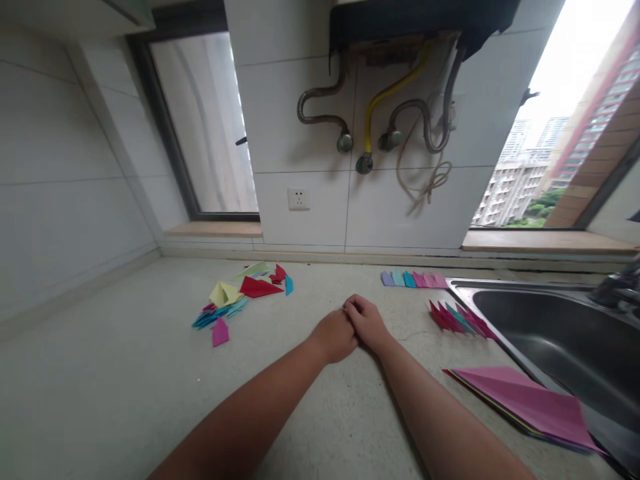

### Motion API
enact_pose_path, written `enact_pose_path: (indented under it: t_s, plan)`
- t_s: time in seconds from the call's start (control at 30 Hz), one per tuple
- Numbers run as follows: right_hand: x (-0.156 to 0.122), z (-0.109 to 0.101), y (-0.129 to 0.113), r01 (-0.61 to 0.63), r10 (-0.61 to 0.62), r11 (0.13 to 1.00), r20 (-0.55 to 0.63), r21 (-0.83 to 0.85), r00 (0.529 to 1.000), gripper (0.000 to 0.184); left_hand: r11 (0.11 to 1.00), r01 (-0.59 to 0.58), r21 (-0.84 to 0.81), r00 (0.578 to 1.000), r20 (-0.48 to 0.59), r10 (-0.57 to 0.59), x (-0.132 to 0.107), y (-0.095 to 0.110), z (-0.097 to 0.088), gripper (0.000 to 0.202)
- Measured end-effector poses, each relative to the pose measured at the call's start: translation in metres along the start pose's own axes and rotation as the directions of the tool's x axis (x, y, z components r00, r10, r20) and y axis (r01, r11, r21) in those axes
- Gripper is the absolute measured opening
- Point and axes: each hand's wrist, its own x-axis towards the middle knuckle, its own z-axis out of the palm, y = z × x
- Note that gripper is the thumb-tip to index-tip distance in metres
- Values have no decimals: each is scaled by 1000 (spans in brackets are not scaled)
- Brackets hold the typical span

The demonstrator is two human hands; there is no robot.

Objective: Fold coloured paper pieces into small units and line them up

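My left hand (334,335) and my right hand (369,323) are together over the middle of the worktop. The fingers of both are curled in, and the right fingers lie against the left hand. Whatever may be between them is hidden. Left of my hands lies a loose pile of folded paper pieces, among them a red one (260,287), a yellow one (225,294), blue ones (213,315) and a magenta one (220,332). To the right, small folded papers (413,279) stand in a row, with pointed red and teal folded papers (460,319) nearer me.
A stack of larger folded papers, pink on top (533,400), lies at the front right beside the steel sink (540,333). Behind the worktop (135,373) is a tiled wall with a socket (299,199), hoses and a yellow pipe (387,90). Windows flank it.
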Motion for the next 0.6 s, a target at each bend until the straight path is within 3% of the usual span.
enact_pose_path:
  t_s: [0.23, 0.43, 0.5, 0.6]
  plan:
    - [-2, 2, -3, 46, -33, 997, 172, -69, 984, 22, 1000, -16, -23, 999, 51, 17, -53, 1, -26, 31]
    - [-1, 2, -4, 39, -16, 994, 209, -105, 978, 25, 997, -26, 68, 995, 102, 19, -106, -34, -76, 31]
    - [0, 2, -5, 31, -5, 993, 216, -116, 976, 26, 992, 16, 125, 998, 51, -23, -120, -54, -96, 28]
    - [0, 1, -5, 16, 12, 992, 222, -123, 975, 27, 966, 156, 206, 983, -132, -130, -145, -86, -129, 29]
